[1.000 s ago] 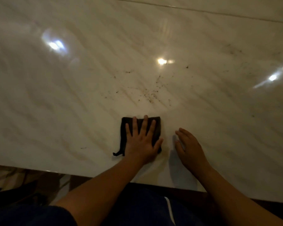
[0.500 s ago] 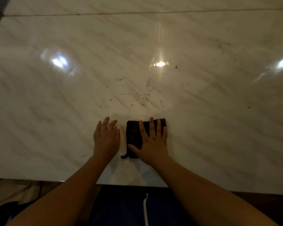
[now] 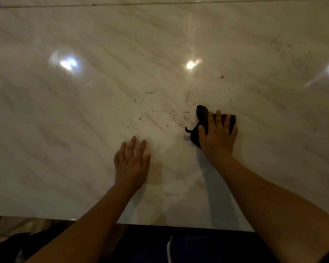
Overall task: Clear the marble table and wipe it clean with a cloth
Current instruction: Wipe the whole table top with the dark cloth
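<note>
Cloth [image 3: 202,118]: handed over from the left a moment before, now pushed forward under the flat, spread right hand [image 3: 217,136], at the edge of the crumbs [image 3: 179,118]. Left hand [image 3: 131,164]: flat on the table [image 3: 65,130], holding nothing. Wiping looked under way.

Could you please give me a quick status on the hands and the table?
Left hand flat on marble table, holding nothing. Right hand pressing dark cloth. Crumbs just left of cloth, unwiped.

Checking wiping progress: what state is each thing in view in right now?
table: glossy, dirty with dark specks.
specks: scattered, mostly just left of the cloth.
cloth: bunched, pressed under right hand.
right hand: flat on cloth, fingers straight.
left hand: flat on bare marble, empty.
</note>
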